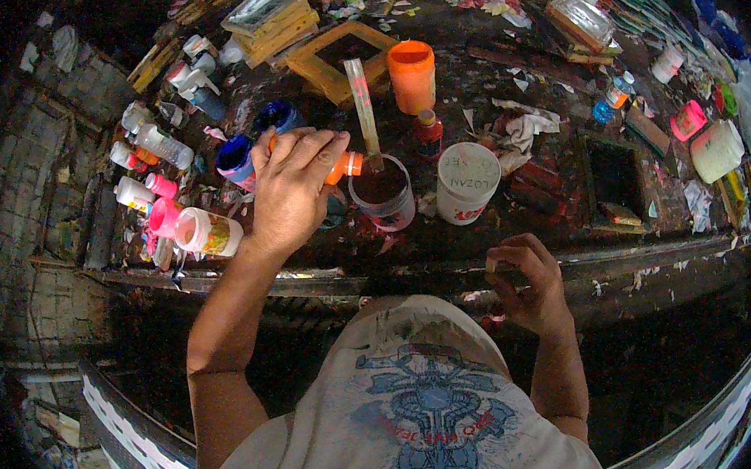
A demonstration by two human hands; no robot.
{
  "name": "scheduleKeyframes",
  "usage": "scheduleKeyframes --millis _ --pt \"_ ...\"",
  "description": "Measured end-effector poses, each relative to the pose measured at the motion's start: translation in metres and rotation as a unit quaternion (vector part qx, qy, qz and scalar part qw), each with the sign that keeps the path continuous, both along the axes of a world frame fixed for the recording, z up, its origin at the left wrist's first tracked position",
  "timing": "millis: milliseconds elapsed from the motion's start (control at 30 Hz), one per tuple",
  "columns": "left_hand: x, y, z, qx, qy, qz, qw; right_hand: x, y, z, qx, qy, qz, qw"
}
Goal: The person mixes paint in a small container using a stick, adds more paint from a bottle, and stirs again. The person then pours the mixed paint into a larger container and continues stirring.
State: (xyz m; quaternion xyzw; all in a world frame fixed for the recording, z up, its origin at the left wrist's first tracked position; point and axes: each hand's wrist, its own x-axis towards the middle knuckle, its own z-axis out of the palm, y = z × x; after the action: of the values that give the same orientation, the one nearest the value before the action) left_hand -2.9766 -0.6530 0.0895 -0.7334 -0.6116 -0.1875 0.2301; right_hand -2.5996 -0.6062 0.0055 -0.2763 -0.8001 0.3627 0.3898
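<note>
My left hand [292,184] is wrapped round an orange bottle [344,167], tipped so that its mouth points right, at the rim of a tub of dark brown paint [384,214]. A flat, paint-stained stick [360,103] stands upright in that tub. Whether anything flows from the bottle I cannot make out. To the tub's right is a lidded white tub [469,190] with marks on its lid. My right hand [529,282] hangs by the table's front edge, fingers curled and thumb close to the index finger. A small pale spot shows at its fingertips, too small to name.
Behind stand an orange paint jar [414,86], a small red bottle [428,133] and a wooden frame [340,61]. Blue-stained tubs [236,162] and a pale open tub [208,233] crowd the left. A dark framed panel [612,179] lies at right, amid paper scraps.
</note>
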Motion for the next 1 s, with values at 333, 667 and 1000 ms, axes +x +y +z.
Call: scheduleKeyframes --millis 333,667,1000 --pt "0.0 0.0 0.004 -0.003 0.0 -0.004 1.0 -0.003 0.003 0.001 0.036 -0.005 0.011 0.999" --pt "-0.003 -0.001 0.001 0.006 -0.007 -0.007 1.0 -0.003 -0.002 -0.004 -0.003 -0.006 -0.001 1.0" --pt "-0.003 -0.004 -0.001 0.005 -0.041 0.0 0.999 -0.008 -0.005 0.006 0.045 -0.02 -0.003 0.999"
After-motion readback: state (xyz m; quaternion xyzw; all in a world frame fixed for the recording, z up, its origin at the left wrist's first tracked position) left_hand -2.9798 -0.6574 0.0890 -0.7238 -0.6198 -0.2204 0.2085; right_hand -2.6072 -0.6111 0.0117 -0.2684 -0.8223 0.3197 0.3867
